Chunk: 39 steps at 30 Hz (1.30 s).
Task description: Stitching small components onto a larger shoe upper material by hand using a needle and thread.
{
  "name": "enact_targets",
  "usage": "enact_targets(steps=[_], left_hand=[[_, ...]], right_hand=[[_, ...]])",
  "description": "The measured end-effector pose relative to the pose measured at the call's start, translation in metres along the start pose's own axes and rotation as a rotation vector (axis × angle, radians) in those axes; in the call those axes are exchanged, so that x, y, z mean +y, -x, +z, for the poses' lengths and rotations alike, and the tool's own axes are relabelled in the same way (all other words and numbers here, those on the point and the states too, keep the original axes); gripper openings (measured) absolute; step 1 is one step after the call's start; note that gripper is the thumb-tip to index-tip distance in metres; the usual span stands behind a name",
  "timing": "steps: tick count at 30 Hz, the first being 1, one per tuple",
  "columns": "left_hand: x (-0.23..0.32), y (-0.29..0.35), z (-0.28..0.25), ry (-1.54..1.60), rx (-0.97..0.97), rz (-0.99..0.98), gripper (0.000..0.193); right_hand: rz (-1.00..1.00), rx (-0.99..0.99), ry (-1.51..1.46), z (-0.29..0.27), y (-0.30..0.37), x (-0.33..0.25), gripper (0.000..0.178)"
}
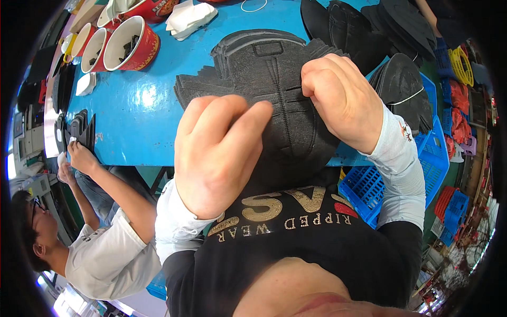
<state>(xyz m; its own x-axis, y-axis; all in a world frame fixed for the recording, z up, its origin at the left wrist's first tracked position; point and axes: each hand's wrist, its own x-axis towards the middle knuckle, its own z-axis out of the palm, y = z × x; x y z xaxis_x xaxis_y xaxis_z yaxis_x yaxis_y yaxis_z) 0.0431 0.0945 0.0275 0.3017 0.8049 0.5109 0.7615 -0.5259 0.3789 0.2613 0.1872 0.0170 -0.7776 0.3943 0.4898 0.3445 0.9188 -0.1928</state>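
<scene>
Over a pile of flat black stitched fabric pieces point(274, 68), which look like shoe uppers, I hold both hands. The top piece has a seam down its middle, short cross stitches and a small rectangular patch. My left hand point(216, 148) hovers at the pile's left side, its fingers curled closed; the fingertips are partly hidden and slightly blurred. On the other side, my right hand point(346, 100) is closed with bent fingers, next to the piece's right edge. Whatever sits between the fingers of either hand is too small or hidden to make out.
The blue table point(132, 127) carries paper bowls point(132, 45) with small black pieces, folded white paper point(190, 18), and more black stacks point(346, 34). A tied black bundle point(401, 87) lies near a blue plastic basket point(364, 187) at right. At left, another person point(105, 248) handles dark pieces.
</scene>
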Motion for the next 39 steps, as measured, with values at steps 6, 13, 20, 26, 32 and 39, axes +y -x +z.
enact_targets(steps=[6,13,20,26,32,39], left_hand=[[0.004,-0.013,0.018,-0.204,-0.018,0.079,0.032],[0.013,-0.024,0.019,-0.232,-0.156,0.011,0.034],[0.014,-0.025,0.013,-0.267,-0.175,0.056,0.035],[0.025,0.008,-0.001,0.475,0.097,-0.278,0.027],[0.035,0.049,0.018,1.035,0.261,-0.252,0.031],[0.035,0.053,0.015,0.915,0.254,-0.174,0.031]], right_hand=[[0.009,-0.034,0.005,0.0,-0.001,-0.005,0.018],[0.003,0.018,0.031,0.003,0.002,0.0,0.019],[0.099,0.073,0.057,0.0,0.017,-0.014,0.02],[0.337,0.359,-0.227,-0.01,0.029,-0.044,0.025],[0.437,0.396,-0.846,0.013,0.029,-0.101,0.017],[0.649,0.395,-1.321,0.018,0.033,-0.116,0.021]])
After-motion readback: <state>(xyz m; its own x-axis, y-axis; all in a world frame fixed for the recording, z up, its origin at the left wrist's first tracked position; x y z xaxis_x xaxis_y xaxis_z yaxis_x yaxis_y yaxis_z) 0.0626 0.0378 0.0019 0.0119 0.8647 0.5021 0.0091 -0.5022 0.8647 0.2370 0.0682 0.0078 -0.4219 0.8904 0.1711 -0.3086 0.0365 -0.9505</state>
